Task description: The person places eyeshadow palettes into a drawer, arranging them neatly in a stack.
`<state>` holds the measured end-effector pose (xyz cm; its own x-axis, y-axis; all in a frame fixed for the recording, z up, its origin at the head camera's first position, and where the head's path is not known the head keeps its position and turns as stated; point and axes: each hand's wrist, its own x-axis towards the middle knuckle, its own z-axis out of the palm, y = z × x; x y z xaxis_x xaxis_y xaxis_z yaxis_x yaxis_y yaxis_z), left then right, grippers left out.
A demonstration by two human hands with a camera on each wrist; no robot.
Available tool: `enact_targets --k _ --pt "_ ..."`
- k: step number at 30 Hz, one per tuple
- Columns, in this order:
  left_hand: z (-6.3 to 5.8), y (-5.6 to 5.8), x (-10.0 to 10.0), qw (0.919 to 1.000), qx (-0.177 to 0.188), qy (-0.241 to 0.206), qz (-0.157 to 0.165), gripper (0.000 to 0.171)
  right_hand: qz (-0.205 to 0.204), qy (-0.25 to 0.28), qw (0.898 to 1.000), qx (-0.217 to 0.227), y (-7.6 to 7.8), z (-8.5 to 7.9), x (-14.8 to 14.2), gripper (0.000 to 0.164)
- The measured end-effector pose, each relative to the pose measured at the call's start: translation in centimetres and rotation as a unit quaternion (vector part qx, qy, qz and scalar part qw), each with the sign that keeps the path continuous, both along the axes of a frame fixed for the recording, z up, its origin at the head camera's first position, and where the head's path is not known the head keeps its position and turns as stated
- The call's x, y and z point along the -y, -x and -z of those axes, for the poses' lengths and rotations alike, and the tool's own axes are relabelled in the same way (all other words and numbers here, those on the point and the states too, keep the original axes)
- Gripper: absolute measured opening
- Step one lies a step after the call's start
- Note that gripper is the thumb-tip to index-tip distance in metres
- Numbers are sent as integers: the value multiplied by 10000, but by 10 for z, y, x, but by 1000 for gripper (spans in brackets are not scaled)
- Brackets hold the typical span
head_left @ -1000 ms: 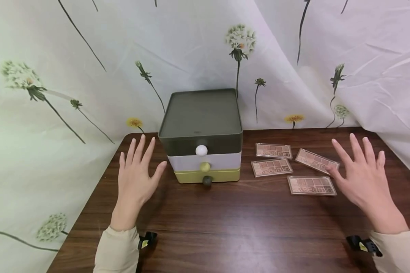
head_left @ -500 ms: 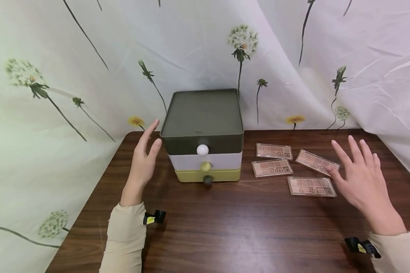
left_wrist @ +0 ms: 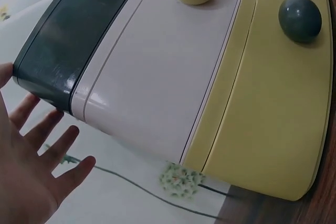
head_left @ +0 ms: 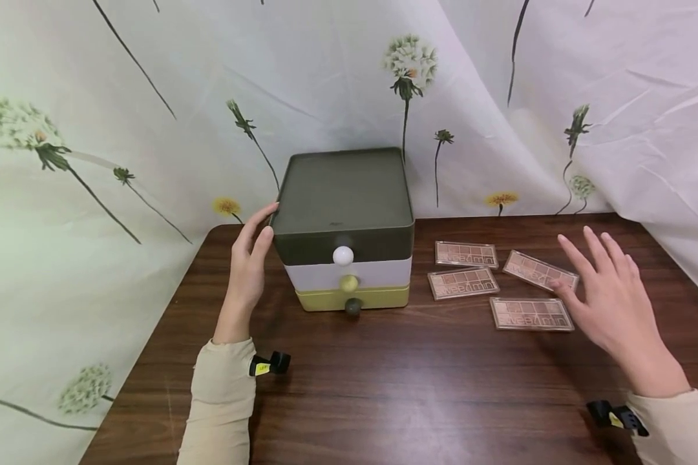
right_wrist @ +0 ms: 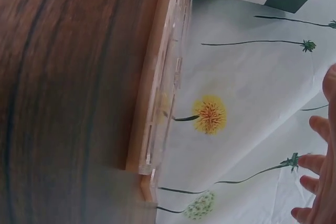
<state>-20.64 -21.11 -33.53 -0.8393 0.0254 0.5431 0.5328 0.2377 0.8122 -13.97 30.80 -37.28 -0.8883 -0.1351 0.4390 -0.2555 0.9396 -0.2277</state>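
A stacked drawer box [head_left: 346, 190] stands toward the back of the table, with a dark green top tier, a white middle tier and a yellow bottom tier. Round knobs sit on its front: white [head_left: 343, 256], yellow [head_left: 348, 283] and dark green [head_left: 353, 307]. My left hand [head_left: 247, 278] is at the box's upper left edge, fingers spread along the side of the dark green tier [left_wrist: 58, 51]; whether they touch is hard to tell. Several eyeshadow palettes [head_left: 464, 283] lie flat right of the box. Over the table beside the nearest palette [head_left: 531, 314], my right hand [head_left: 613, 307] hovers with fingers extended, holding nothing.
The brown wooden table [head_left: 349, 387] reaches back to a white cloth backdrop [head_left: 337, 77] printed with dandelions, close behind the box. A small black device is strapped at each wrist, the left one [head_left: 270, 364] standing out from the sleeve.
My left hand has turned and moved right, up to the box's left side. My right hand has shifted only slightly left. The box and palettes stay in place.
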Motion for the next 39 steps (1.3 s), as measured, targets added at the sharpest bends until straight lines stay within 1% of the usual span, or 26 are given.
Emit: enact_targets --k 3,5,10,12,15,17,20,23,27,30,33,37,39 --pt "-1 -2 -1 9999 29 -132 44 42 -165 68 9998 -66 -1 -4 5 72" --pt "-1 -3 -1 9998 64 -183 96 42 -328 171 9991 -189 -4 -6 10 74" --pt "-1 -6 -2 9994 203 -241 124 42 -904 471 9917 -785 -9 -11 36 73" --pt "-1 -7 -2 9993 238 -274 106 41 -1108 613 9872 -967 -10 -14 48 69" --pt "-2 -7 -5 9990 198 -380 138 41 -1334 809 9812 -1138 -8 -18 65 64" --pt "-2 -6 -6 9988 135 -436 158 40 -1511 920 9757 -1291 -5 -21 76 64" --pt "-1 -5 -7 9987 49 -484 160 39 -1801 1113 9657 -1506 0 -24 95 65" --pt "0 -4 -7 9986 -12 -509 160 39 -2095 1374 9541 -1639 4 -27 117 57" --pt "1 -3 -7 9984 -22 -533 194 39 -2479 1756 9389 -1615 10 -30 145 42" --pt "2 -2 -6 9987 18 -473 174 40 -2739 1936 9307 -1459 13 -33 166 43" --pt "2 -2 -5 9991 47 -398 145 41 -2874 2000 9279 -1283 15 -34 189 44" --pt "2 -2 -3 9992 -8 -359 155 40 -2908 2046 9272 -1175 18 -33 218 38" --pt "2 -1 -3 9992 -39 -353 159 39 -2922 2135 9250 -1158 20 -33 230 36"
